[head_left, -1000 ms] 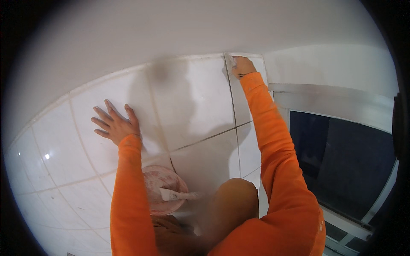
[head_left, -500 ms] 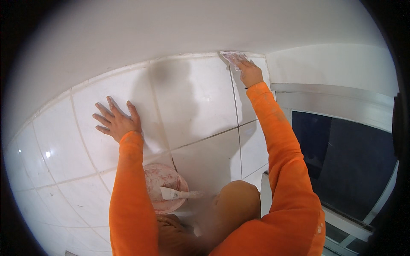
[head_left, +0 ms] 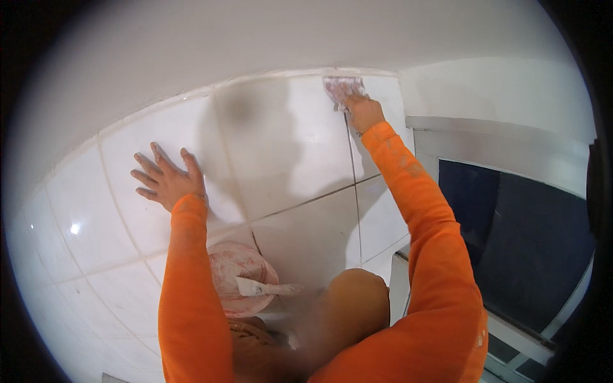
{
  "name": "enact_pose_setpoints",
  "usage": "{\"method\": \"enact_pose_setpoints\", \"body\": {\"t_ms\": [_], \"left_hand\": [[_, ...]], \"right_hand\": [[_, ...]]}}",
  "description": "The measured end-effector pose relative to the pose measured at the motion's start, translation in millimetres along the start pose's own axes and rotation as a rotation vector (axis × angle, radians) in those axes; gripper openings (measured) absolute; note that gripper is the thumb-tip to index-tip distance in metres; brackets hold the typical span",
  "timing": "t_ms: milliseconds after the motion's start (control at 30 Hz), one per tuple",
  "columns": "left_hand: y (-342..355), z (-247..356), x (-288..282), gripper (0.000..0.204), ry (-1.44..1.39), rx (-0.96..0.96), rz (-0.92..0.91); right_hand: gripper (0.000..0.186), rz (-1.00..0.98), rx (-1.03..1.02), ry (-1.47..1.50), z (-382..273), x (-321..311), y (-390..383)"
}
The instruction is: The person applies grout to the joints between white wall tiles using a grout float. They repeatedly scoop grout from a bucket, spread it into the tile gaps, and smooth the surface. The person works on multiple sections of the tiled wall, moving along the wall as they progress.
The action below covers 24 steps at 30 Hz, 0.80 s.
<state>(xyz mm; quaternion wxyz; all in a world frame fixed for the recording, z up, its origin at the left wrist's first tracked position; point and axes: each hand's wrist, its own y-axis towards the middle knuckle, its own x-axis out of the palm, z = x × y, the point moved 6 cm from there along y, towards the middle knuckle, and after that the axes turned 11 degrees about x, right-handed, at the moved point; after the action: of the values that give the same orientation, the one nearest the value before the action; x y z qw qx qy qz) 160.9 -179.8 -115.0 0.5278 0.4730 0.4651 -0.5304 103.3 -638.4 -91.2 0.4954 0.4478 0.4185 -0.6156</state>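
My left hand lies flat on a large white tile, fingers spread, with nothing in it. At the far right, my right hand grips a flat putty spreader smeared with whitish-pink paste. The spreader rests on the tiles, close to the edge where they meet the wall, at the upper end of a dark joint. Its grip is mostly hidden by my fingers. Pale paste also marks my fingertips and the right orange sleeve.
A pinkish round tub coated with paste stands by my knee, partly behind my left forearm. A putty knife lies across it. A white wall borders the tiles; a metal frame with dark panels is at the right.
My right hand has shifted slightly left, and the spreader has turned, its broad face now showing. My left hand stays flat on the tile. The view has shifted a little.
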Motion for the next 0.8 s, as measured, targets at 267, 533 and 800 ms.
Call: {"method": "enact_pose_setpoints", "body": {"t_ms": [267,533,800], "left_hand": [[1.0,4.3,-3.8,0.073,-0.025,-0.009,-0.017],[1.7,0.9,-0.8,0.074,-0.019,-0.013,-0.050],[0.2,0.8,-2.8,0.074,0.009,-0.014,-0.042]], "right_hand": [[0.056,-0.333,0.246,0.113,48.8,-59.6,-2.1],[0.057,-0.291,0.695,0.016,102.9,-15.2,38.5],[0.058,-0.334,0.439,0.145,30.5,-44.7,34.3]]}}
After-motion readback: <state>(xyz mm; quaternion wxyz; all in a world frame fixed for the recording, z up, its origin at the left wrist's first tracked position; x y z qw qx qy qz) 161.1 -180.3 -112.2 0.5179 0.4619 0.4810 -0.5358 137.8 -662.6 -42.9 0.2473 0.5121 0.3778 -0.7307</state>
